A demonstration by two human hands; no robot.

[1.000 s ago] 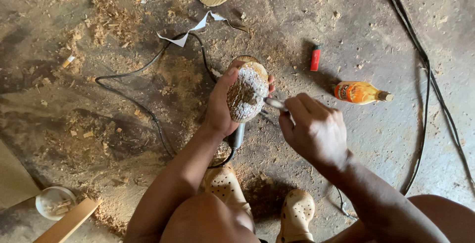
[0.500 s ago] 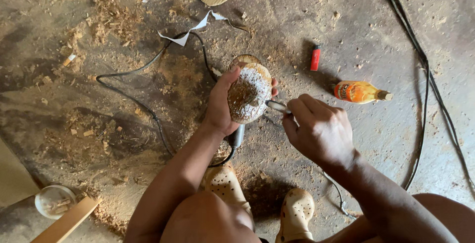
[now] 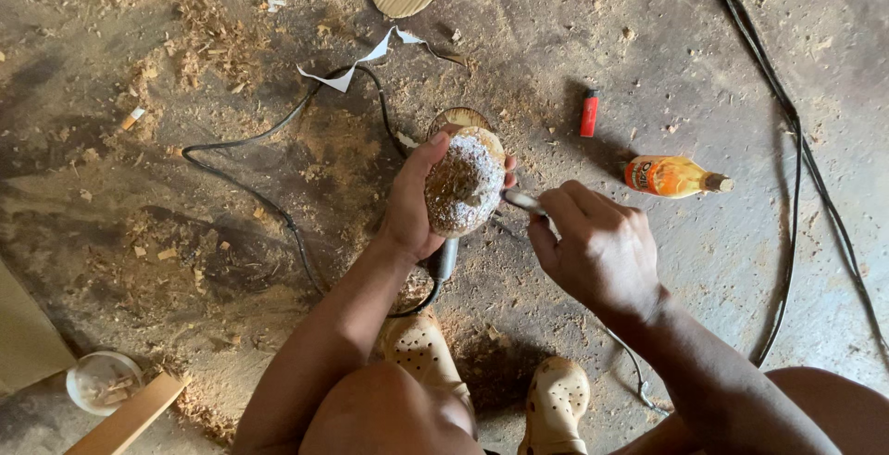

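Head view looks down on the left hand (image 3: 412, 200), which is closed around a rounded wooden piece (image 3: 465, 184), thumb up over its top edge, its dusty hollowed face turned toward the camera; compared with a second ago the piece has tilted a little, so the pale hollow now shows fuller and rounder; the right hand (image 3: 597, 247) is closed on a small metal tool (image 3: 524, 201), whose tip touches the right edge of the piece, much as it did before, so the carving contact seems unbroken while the piece is merely turned; below the hands a dark power tool (image 3: 444, 259) lies on the floor (image 3: 231, 344) with its black cable (image 3: 269, 205) looping off to the left; two pale perforated clogs (image 3: 421, 349) sit at the bottom edge; farther right a red lighter (image 3: 589, 112) and an orange bottle (image 3: 671, 175) lie apart; sawdust spreads toward the top left corner, and a white cup (image 3: 102, 381) rests near the bottom left.
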